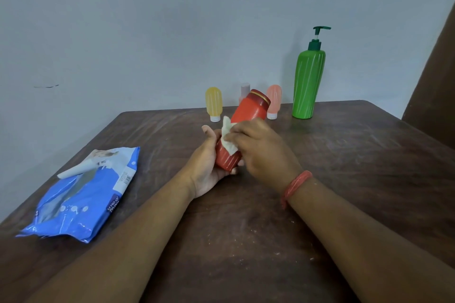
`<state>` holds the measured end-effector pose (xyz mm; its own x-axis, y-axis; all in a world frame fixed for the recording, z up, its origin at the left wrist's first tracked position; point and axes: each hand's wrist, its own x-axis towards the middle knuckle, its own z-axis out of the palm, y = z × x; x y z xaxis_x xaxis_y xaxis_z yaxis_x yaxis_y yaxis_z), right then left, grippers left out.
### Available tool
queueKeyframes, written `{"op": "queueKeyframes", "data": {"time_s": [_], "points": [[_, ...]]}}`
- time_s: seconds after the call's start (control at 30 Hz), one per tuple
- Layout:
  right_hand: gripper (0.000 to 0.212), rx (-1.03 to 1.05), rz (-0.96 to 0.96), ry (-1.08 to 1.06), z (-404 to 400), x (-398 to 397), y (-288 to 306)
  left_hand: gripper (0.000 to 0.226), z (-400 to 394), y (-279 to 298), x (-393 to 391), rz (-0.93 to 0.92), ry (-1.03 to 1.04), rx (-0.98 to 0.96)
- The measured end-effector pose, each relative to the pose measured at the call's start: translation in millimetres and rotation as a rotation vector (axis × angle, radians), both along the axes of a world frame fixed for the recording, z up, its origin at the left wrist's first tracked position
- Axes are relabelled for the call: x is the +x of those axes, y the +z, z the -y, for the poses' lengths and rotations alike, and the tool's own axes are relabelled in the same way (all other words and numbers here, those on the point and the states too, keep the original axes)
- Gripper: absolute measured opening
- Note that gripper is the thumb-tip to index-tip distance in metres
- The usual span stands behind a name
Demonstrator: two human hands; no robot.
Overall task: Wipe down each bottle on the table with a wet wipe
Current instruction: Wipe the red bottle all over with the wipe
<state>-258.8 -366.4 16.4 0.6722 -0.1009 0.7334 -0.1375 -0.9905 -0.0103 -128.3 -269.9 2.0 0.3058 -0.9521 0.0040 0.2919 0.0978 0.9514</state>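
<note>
Red bottle (246, 118) in left hand (209, 167)

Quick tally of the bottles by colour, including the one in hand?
Red bottle, held in the left hand: 1
Green pump bottle: 1
Yellow bottle: 1
Peach bottle: 1
Pale pink bottle, partly hidden: 1
Total: 5

Pink bottle (245, 92) — mostly hidden behind the red bottle (248, 112).

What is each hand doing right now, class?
Left hand: grips the red bottle near its base, tilted.
Right hand: presses a wet wipe against the bottle, fingers curled on it.
</note>
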Motion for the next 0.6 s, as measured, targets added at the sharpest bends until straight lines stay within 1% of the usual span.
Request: {"op": "queueKeyframes", "data": {"time_s": [0.07,0.1,0.13,0.2,0.23,0.27,0.33,0.37,0.47,0.5,0.53,0.6], "points": [[0.06,0.046,0.017,-0.1,3.7,1.7,4.1,0.084,0.4,-0.6,0.5,-0.017,0.012,-0.011],[0.061,0.069,0.022,-0.119,2.5,3.2,4.3,0.083,-0.2,-0.2,0.9,-0.025,0.016,-0.012],[0.058,0.063,0.005,-0.08,-0.5,5.2,2.4,0.083,-0.5,0.6,1.2,-0.041,0.014,-0.009],[0.047,-0.007,-0.058,0.074,-9.5,9.2,-3.4,0.085,-0.4,2.6,3.1,-0.103,0.008,0.014],[0.043,-0.039,-0.065,0.108,-11.2,9.4,-4.4,0.087,-0.3,3.7,2.8,-0.137,0.013,0.02],[0.042,-0.046,-0.051,0.09,-10.7,9.9,-3.2,0.087,0.3,3.9,3.2,-0.161,0.024,0.013],[0.044,-0.005,0.003,-0.029,-6.9,9.8,1.3,0.085,1.8,4.0,3.6,-0.178,0.04,-0.006],[0.045,0.012,0.0,-0.044,-7.6,9.7,2.4,0.085,1.4,4.4,3.5,-0.179,0.044,-0.006],[0.04,-0.03,-0.124,0.129,-17.9,8.1,-0.9,0.087,1.2,3.9,5.9,-0.188,0.043,0.018],[0.039,-0.046,-0.146,0.138,-18.7,7.8,-0.2,0.089,1.2,3.4,7.2,-0.19,0.033,0.013],[0.04,-0.041,-0.133,0.092,-16.8,7.4,2.1,0.091,1.7,3.1,6.5,-0.19,0.023,0.003],[0.048,0.015,-0.057,-0.071,-12.2,6.9,8.1,0.091,2.5,4.1,4.7,-0.179,0.012,-0.01]]}}
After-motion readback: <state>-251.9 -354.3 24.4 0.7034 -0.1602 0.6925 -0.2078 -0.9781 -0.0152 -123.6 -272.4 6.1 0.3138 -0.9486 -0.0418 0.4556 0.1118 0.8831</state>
